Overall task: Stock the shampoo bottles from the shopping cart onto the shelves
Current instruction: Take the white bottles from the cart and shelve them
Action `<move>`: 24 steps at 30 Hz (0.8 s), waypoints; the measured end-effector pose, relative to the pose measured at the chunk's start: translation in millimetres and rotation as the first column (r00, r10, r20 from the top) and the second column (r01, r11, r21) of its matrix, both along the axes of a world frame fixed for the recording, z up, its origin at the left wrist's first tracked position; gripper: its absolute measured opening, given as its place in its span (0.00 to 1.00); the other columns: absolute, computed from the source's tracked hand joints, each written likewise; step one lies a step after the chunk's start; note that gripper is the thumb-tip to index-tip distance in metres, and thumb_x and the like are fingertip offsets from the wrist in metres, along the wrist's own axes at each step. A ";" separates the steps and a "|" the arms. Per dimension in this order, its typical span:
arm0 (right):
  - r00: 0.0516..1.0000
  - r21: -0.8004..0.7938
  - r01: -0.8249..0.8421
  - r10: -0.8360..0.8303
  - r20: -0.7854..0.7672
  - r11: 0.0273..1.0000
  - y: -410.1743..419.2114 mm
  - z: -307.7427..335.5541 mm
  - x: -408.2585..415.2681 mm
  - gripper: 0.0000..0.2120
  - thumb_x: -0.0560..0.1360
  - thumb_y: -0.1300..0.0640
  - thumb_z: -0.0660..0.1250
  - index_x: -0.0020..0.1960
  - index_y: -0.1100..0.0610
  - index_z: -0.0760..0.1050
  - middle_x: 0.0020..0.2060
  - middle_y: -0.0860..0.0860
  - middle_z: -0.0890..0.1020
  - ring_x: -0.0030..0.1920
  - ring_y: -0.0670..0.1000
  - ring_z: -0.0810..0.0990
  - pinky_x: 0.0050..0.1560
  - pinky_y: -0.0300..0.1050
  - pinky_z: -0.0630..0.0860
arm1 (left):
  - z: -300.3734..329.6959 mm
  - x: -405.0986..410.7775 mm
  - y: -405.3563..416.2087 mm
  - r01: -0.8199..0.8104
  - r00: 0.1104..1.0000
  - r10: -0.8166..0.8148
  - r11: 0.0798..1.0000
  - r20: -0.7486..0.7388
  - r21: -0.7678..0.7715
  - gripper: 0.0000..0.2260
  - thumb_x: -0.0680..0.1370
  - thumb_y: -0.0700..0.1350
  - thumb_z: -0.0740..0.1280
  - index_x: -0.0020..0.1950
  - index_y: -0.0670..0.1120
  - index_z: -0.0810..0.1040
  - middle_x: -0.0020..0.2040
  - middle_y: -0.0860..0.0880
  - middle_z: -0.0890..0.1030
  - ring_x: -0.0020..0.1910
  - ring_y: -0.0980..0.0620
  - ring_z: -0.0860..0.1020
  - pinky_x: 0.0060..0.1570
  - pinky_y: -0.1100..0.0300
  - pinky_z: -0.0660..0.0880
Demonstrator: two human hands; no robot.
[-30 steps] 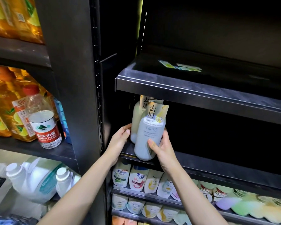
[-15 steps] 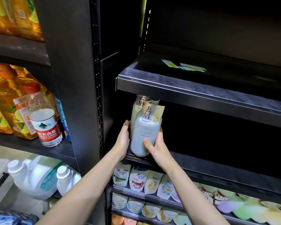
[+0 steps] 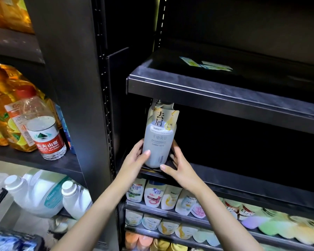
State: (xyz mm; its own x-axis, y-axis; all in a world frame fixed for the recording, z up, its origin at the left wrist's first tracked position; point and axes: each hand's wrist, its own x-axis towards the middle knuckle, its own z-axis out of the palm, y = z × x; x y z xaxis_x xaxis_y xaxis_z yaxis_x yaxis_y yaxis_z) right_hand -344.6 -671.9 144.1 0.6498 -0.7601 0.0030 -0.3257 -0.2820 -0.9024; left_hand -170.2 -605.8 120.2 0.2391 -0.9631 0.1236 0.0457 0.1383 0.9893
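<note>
White shampoo bottle (image 3: 157, 142) stood upright between your hands: left hand (image 3: 134, 158) gripped its lower side, right hand (image 3: 179, 169) cupped its base, equally near.

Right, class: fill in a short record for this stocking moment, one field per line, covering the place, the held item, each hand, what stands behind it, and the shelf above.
place: dark shelf, left end
held item: pale shampoo bottle, upright at the shelf's front edge
left hand: grips the bottle's lower left side
right hand: fingers at its lower right side, thumb near the base
behind it: second bottle, mostly hidden
shelf above: holds paper labels
</note>
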 end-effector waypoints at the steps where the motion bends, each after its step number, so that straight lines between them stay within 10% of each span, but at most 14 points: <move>1: 1.000 -0.027 0.000 -0.001 -0.018 1.000 -1.0 -0.8 0.1 0.41 0.75 0.57 0.70 0.78 0.48 0.47 0.74 0.36 0.60 0.72 0.35 0.60 0.74 0.40 0.59 | -1.7 -1.8 2.8 0.005 0.998 -0.005 1.000 0.062 -0.007 0.29 0.72 0.56 0.68 0.72 0.55 0.65 0.68 0.57 0.74 0.67 0.60 0.71 0.66 0.61 0.67; 6: 0.998 -0.125 0.042 -0.047 -0.031 0.991 -3.5 -0.7 12.7 0.33 0.75 0.56 0.69 0.76 0.54 0.56 0.72 0.46 0.66 0.72 0.42 0.64 0.74 0.49 0.62 | -3.8 3.7 -1.2 -0.028 0.970 0.031 1.000 0.242 -0.013 0.28 0.74 0.44 0.69 0.69 0.61 0.65 0.66 0.63 0.73 0.65 0.63 0.72 0.65 0.64 0.68; 15: 0.998 -0.159 0.064 -0.067 -0.018 0.985 -12.1 -4.0 30.7 0.24 0.77 0.61 0.64 0.71 0.55 0.63 0.63 0.44 0.72 0.59 0.33 0.70 0.59 0.23 0.63 | -1.4 14.2 -12.3 -0.053 0.962 0.031 0.996 0.273 0.075 0.29 0.72 0.51 0.68 0.72 0.53 0.64 0.64 0.56 0.76 0.64 0.56 0.75 0.66 0.51 0.70; 24: 0.994 -0.153 0.076 -0.087 -0.064 0.985 -18.7 -0.5 43.1 0.26 0.78 0.59 0.64 0.74 0.55 0.60 0.65 0.46 0.74 0.63 0.38 0.72 0.60 0.24 0.65 | 6.7 18.3 -20.7 -0.072 0.964 0.038 0.990 0.264 0.119 0.29 0.78 0.37 0.63 0.76 0.52 0.57 0.65 0.57 0.74 0.58 0.68 0.75 0.65 0.63 0.69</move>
State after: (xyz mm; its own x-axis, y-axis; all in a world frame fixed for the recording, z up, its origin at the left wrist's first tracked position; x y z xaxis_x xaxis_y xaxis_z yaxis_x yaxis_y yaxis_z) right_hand -301.6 -690.6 143.6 0.5883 -0.8049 0.0776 -0.4141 -0.3823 -0.8261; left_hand -151.9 -626.5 126.9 0.2680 -0.9611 0.0665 -0.2198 0.0062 0.9755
